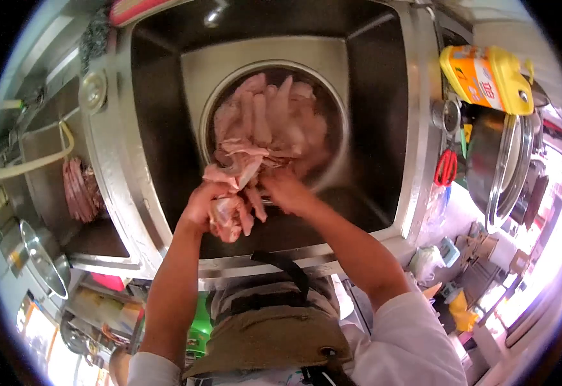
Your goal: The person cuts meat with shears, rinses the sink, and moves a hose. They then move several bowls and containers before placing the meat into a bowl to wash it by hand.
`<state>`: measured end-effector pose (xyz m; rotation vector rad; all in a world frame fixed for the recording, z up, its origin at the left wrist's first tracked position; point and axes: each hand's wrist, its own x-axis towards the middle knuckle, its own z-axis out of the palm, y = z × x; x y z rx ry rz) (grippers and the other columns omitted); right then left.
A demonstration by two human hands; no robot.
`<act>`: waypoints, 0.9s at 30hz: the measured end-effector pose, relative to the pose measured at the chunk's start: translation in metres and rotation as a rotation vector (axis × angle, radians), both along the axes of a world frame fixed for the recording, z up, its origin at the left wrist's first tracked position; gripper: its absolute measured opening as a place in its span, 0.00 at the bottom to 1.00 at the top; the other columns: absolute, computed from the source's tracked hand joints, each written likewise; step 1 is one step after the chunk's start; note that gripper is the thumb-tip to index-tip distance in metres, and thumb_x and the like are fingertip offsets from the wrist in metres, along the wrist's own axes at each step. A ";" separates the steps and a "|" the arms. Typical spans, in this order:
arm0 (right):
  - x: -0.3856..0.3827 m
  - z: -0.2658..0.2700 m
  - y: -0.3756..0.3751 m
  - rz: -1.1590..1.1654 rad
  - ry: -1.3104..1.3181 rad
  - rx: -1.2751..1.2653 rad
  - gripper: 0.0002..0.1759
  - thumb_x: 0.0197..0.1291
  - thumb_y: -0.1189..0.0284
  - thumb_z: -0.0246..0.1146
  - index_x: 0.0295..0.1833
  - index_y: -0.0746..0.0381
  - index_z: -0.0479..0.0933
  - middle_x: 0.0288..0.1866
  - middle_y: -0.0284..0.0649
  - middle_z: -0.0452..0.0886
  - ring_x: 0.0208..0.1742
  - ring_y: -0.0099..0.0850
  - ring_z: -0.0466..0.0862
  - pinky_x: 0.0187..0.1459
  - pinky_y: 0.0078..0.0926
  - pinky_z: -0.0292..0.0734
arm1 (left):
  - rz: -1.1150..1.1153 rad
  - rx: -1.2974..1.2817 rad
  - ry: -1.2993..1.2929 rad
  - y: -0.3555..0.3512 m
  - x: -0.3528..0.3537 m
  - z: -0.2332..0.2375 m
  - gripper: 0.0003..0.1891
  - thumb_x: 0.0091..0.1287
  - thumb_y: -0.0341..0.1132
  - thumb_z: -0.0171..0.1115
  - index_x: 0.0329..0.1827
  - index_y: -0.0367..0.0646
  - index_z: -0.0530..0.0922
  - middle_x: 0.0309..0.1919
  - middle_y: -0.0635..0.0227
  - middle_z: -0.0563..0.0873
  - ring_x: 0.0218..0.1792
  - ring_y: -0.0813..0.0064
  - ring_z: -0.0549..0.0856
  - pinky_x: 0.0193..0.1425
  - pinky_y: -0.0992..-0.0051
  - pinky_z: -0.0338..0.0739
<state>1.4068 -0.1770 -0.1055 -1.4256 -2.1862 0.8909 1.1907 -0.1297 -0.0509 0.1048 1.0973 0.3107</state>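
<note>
A round metal bowl [343, 132] stands in the sink, holding pale pink raw meat pieces [262, 119], many of them long, in water. My left hand [202, 204] is closed around a bunch of raw meat [226, 215] at the bowl's near left rim. Some of that bunch hangs down over the rim, and a flap of it lies up toward the bowl. My right hand [285, 190] reaches over the near rim, touching the meat; its fingertips are hidden among the pieces, so its grip does not show.
The deep steel sink [374, 128] surrounds the bowl. In the left basin lie more reddish meat pieces [80, 190] under a pale hose [30, 168]. Along the right side are a yellow jug [487, 77], red-handled scissors [446, 168] and a large metal pot [487, 164].
</note>
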 end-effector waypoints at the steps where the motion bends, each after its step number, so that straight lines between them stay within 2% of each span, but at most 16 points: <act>1: -0.002 -0.005 -0.004 0.021 0.091 -0.045 0.13 0.61 0.71 0.48 0.39 0.67 0.75 0.24 0.50 0.73 0.27 0.40 0.78 0.35 0.42 0.75 | -0.038 0.041 -0.006 0.002 -0.003 0.007 0.16 0.58 0.37 0.54 0.42 0.32 0.76 0.31 0.56 0.83 0.29 0.62 0.83 0.31 0.67 0.79; 2: -0.005 -0.002 -0.001 0.044 0.185 -0.087 0.15 0.62 0.69 0.46 0.39 0.68 0.75 0.22 0.50 0.73 0.27 0.39 0.78 0.36 0.42 0.75 | -0.026 0.058 0.050 -0.001 -0.005 0.006 0.16 0.57 0.37 0.55 0.43 0.33 0.76 0.32 0.56 0.83 0.29 0.63 0.83 0.31 0.67 0.79; 4: -0.015 0.008 0.002 -0.172 0.359 -0.134 0.16 0.63 0.67 0.46 0.38 0.68 0.75 0.20 0.49 0.73 0.23 0.37 0.77 0.30 0.40 0.74 | -0.031 0.050 0.136 -0.005 -0.007 0.006 0.15 0.56 0.35 0.55 0.42 0.33 0.76 0.33 0.57 0.83 0.29 0.63 0.83 0.32 0.68 0.78; 6: -0.017 0.017 0.004 -0.309 0.475 -0.211 0.18 0.64 0.65 0.46 0.38 0.68 0.75 0.19 0.47 0.74 0.19 0.35 0.76 0.24 0.37 0.72 | -0.079 0.005 0.187 0.005 0.002 0.027 0.14 0.55 0.34 0.55 0.42 0.34 0.77 0.33 0.57 0.83 0.29 0.63 0.83 0.32 0.68 0.78; 9: -0.017 0.024 0.008 -0.367 0.572 -0.459 0.21 0.65 0.62 0.45 0.39 0.68 0.75 0.20 0.45 0.76 0.13 0.31 0.73 0.16 0.31 0.67 | -0.136 -0.050 0.192 0.001 -0.004 0.018 0.14 0.54 0.34 0.56 0.41 0.35 0.77 0.33 0.57 0.83 0.29 0.64 0.83 0.32 0.68 0.78; 12: -0.012 0.040 0.012 -0.428 0.701 -0.950 0.22 0.68 0.59 0.45 0.41 0.68 0.75 0.21 0.43 0.78 0.11 0.30 0.72 0.13 0.27 0.65 | -0.050 -0.059 0.115 -0.007 -0.010 0.007 0.16 0.54 0.36 0.55 0.42 0.34 0.77 0.33 0.56 0.83 0.29 0.63 0.83 0.28 0.69 0.79; 14: 0.001 0.062 0.024 -0.577 0.800 -1.339 0.22 0.68 0.59 0.47 0.43 0.68 0.76 0.23 0.44 0.79 0.14 0.32 0.75 0.15 0.28 0.69 | -0.037 -0.179 -0.286 -0.010 -0.023 -0.005 0.19 0.55 0.39 0.54 0.45 0.34 0.77 0.33 0.55 0.84 0.29 0.62 0.83 0.26 0.69 0.79; 15: 0.007 0.040 0.021 -0.598 0.573 -0.982 0.21 0.68 0.60 0.48 0.43 0.67 0.76 0.24 0.45 0.80 0.20 0.35 0.78 0.22 0.32 0.72 | -0.030 -0.234 -0.488 -0.011 -0.027 -0.007 0.20 0.56 0.40 0.53 0.46 0.34 0.77 0.34 0.54 0.84 0.29 0.62 0.84 0.25 0.69 0.79; 17: 0.020 -0.029 0.008 -0.590 0.127 -0.262 0.19 0.69 0.61 0.49 0.45 0.66 0.77 0.28 0.47 0.81 0.32 0.40 0.82 0.36 0.39 0.78 | 0.218 -0.295 -0.469 -0.012 -0.010 0.005 0.22 0.57 0.42 0.52 0.48 0.34 0.76 0.35 0.53 0.84 0.29 0.62 0.84 0.23 0.69 0.80; 18: 0.025 -0.036 0.009 -0.519 -0.089 -0.126 0.17 0.64 0.64 0.52 0.48 0.64 0.77 0.35 0.47 0.80 0.39 0.42 0.80 0.43 0.40 0.75 | 0.339 -0.327 -0.459 -0.013 -0.003 0.009 0.23 0.57 0.43 0.52 0.49 0.34 0.76 0.36 0.53 0.84 0.30 0.62 0.84 0.23 0.69 0.80; 20: 0.032 -0.052 0.013 -0.363 -0.508 0.150 0.20 0.56 0.70 0.59 0.55 0.61 0.76 0.51 0.47 0.77 0.54 0.45 0.74 0.57 0.43 0.68 | 0.462 -0.389 -0.597 -0.014 -0.009 0.011 0.23 0.59 0.43 0.51 0.51 0.35 0.75 0.39 0.53 0.84 0.34 0.62 0.85 0.28 0.71 0.83; 21: 0.032 -0.069 0.016 -0.417 -0.543 0.137 0.18 0.58 0.70 0.56 0.54 0.62 0.76 0.50 0.49 0.78 0.56 0.48 0.73 0.60 0.47 0.62 | 0.545 -0.425 -0.625 -0.013 -0.006 0.021 0.23 0.59 0.43 0.51 0.51 0.35 0.75 0.39 0.54 0.84 0.35 0.61 0.86 0.29 0.71 0.83; 22: 0.030 -0.087 0.021 -0.466 -0.575 0.121 0.17 0.61 0.70 0.54 0.53 0.64 0.76 0.49 0.50 0.79 0.58 0.50 0.73 0.63 0.51 0.57 | 0.572 -0.443 -0.712 -0.017 -0.014 0.017 0.22 0.62 0.43 0.52 0.54 0.37 0.73 0.44 0.55 0.81 0.38 0.69 0.84 0.29 0.79 0.81; 24: 0.022 -0.090 0.032 -0.354 -0.661 -0.032 0.16 0.60 0.72 0.53 0.52 0.65 0.77 0.50 0.51 0.78 0.59 0.50 0.72 0.64 0.52 0.57 | 0.611 -0.482 -0.886 -0.025 -0.029 0.010 0.22 0.66 0.44 0.54 0.60 0.43 0.69 0.55 0.58 0.75 0.46 0.85 0.80 0.30 0.96 0.77; 26: 0.024 -0.079 0.045 -0.038 -0.767 -0.283 0.17 0.54 0.75 0.58 0.51 0.64 0.79 0.54 0.50 0.76 0.57 0.46 0.73 0.59 0.43 0.68 | 0.599 -0.440 -0.857 -0.027 -0.039 0.010 0.23 0.66 0.43 0.54 0.60 0.41 0.68 0.55 0.57 0.74 0.46 0.83 0.80 0.31 0.92 0.79; 27: 0.032 -0.084 0.042 -0.021 -0.631 -0.217 0.16 0.55 0.75 0.58 0.50 0.65 0.78 0.52 0.51 0.77 0.56 0.46 0.74 0.58 0.43 0.69 | 0.625 -0.442 -0.857 -0.026 -0.042 0.011 0.22 0.66 0.42 0.53 0.60 0.40 0.68 0.54 0.57 0.75 0.45 0.80 0.81 0.32 0.89 0.80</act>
